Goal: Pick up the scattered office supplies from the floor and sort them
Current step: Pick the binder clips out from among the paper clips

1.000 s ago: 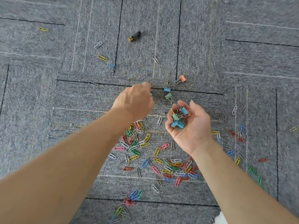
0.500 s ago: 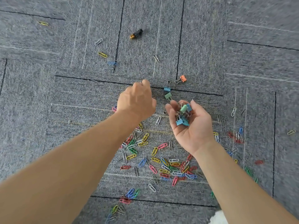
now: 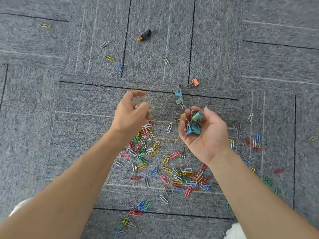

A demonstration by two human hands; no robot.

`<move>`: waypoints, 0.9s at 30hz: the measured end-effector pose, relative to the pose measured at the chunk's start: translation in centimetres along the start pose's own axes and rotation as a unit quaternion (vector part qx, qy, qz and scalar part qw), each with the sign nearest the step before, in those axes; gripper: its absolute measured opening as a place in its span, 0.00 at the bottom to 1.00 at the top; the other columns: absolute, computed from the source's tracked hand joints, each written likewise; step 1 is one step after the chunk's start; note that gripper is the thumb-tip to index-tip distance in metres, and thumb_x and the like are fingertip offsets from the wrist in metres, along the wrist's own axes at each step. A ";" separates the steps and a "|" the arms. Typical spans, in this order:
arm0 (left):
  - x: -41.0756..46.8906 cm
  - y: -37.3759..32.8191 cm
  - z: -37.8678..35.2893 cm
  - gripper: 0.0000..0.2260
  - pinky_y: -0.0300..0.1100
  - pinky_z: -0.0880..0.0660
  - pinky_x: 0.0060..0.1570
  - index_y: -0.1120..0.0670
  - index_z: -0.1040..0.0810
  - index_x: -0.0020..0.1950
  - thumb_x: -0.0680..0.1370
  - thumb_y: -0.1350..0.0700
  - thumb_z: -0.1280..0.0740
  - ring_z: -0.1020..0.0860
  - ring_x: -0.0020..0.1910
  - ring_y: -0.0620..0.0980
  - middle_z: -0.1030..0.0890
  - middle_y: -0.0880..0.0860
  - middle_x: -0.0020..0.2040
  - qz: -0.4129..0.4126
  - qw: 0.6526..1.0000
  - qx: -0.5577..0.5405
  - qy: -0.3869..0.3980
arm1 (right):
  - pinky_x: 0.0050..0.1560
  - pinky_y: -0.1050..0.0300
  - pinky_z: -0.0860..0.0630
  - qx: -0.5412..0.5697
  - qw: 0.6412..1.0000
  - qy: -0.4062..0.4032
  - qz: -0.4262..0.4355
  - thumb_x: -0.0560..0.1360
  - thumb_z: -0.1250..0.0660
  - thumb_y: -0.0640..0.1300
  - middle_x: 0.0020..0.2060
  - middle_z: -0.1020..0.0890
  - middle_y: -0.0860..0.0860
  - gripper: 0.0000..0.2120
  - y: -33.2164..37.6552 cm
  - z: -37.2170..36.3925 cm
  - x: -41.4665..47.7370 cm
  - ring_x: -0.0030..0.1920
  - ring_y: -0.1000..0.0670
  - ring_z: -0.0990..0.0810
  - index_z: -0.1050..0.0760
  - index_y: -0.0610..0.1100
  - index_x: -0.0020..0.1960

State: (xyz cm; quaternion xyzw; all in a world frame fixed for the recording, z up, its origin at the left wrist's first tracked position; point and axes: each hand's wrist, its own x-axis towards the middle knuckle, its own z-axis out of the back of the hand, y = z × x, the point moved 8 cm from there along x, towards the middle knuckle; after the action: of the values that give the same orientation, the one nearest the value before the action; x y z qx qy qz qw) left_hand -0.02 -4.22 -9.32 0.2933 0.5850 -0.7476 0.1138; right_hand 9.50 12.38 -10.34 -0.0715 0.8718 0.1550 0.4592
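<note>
Fingers of my right hand (image 3: 207,137) curl around boxy, wire-looped binder clips (image 3: 194,125). My left hand (image 3: 131,116) pinches a blurred greenish piece (image 3: 149,111) above wiry paper clips (image 3: 172,169) at six o'clock.

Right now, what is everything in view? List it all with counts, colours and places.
carpet: one, grey tiles, under everything
paper clips: dozens, mixed colours, scattered, densest between and below the arms
floor binder clips: three, orange, blue and green, just beyond the right hand
held binder clips: several, blue and green, in the right palm
battery: one, black and gold, far centre
small item: one, greenish, at the left fingertips, too blurred to name
white patches: two, bottom edges, unclear
left hand: one, fingers curled, above the paper clips
right hand: one, palm up, cupping the held binder clips
</note>
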 end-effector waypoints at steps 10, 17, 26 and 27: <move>-2.3 0.6 -3.0 0.09 0.38 0.29 0.29 0.57 0.26 0.40 0.74 0.58 0.45 0.29 0.30 0.48 0.26 0.55 0.35 0.178 0.909 -0.353 0.133 | 0.34 0.55 0.19 0.023 1.000 0.015 -0.006 0.81 0.40 0.51 0.42 0.17 0.45 0.15 -1.4 -2.0 0.4 0.41 0.45 0.17 0.22 0.44 0.43; -1.8 1.9 -2.6 0.17 0.37 0.23 0.28 0.57 0.27 0.40 0.80 0.45 0.35 0.24 0.31 0.48 0.21 0.55 0.37 0.161 0.945 -0.276 0.069 | 0.29 0.63 0.27 -0.042 0.999 0.011 -0.018 0.80 0.40 0.52 0.38 0.20 0.50 0.13 -1.9 -2.1 0.8 0.36 0.50 0.22 0.25 0.48 0.39; -2.1 2.3 -4.3 0.15 0.43 0.20 0.36 0.60 0.22 0.49 0.82 0.49 0.37 0.23 0.35 0.50 0.23 0.55 0.37 0.202 0.916 -0.342 0.049 | 0.38 0.56 0.25 -0.116 0.991 -0.035 0.056 0.82 0.42 0.50 0.38 0.19 0.47 0.13 0.5 -1.8 0.6 0.35 0.49 0.21 0.23 0.45 0.46; -2.1 2.4 -4.5 0.15 0.44 0.20 0.40 0.59 0.22 0.48 0.83 0.48 0.39 0.22 0.36 0.51 0.23 0.55 0.38 0.207 0.909 -0.361 0.041 | 0.37 0.57 0.25 -0.126 0.989 -0.038 0.064 0.82 0.42 0.49 0.39 0.19 0.47 0.12 0.8 -1.9 0.5 0.35 0.49 0.21 0.23 0.46 0.46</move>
State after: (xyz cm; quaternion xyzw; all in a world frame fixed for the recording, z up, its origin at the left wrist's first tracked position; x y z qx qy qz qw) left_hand 4.25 -1.01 -10.68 0.3773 0.7451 -0.4326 0.3397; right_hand 7.51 12.46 -9.55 -0.0665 0.8303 0.2950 0.4681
